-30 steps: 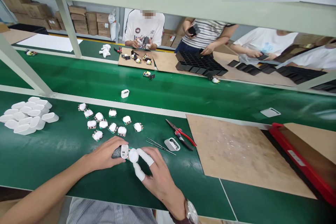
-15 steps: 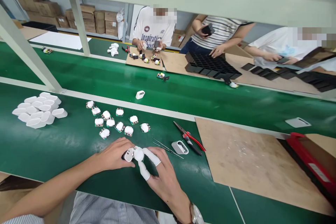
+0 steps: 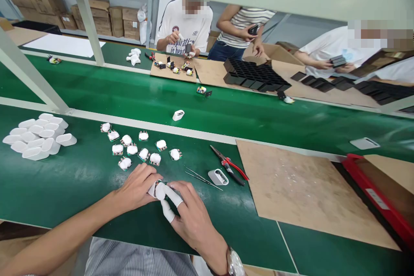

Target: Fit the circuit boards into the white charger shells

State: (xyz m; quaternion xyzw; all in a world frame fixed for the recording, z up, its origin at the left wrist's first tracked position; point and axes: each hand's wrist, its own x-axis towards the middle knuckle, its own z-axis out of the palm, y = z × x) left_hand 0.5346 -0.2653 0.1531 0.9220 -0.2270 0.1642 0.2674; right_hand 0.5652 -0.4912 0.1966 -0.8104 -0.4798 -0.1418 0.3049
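Note:
My left hand [image 3: 137, 187] and my right hand [image 3: 187, 211] meet over the green mat near its front edge. Both pinch one small white charger part [image 3: 156, 189] between their fingertips. White finger cots cover my right thumb and forefinger. Just beyond my hands lie several white plug inserts with small circuit boards [image 3: 139, 151]. Thin tweezers [image 3: 202, 178] and an empty white charger shell [image 3: 218, 177] lie to the right of my hands.
A pile of white shells [image 3: 35, 138] sits at the far left. Red-handled pliers [image 3: 229, 166] lie beside a brown board [image 3: 300, 189]. A red tray edge [image 3: 375, 198] is at right. A lone shell [image 3: 178, 115] rides the conveyor belt; co-workers handle black trays [image 3: 255, 76] across it.
My hands have stayed together on the part, turning it slightly; the dark piece seen under my left fingers a second ago is now hidden. The lone shell on the belt has drifted right.

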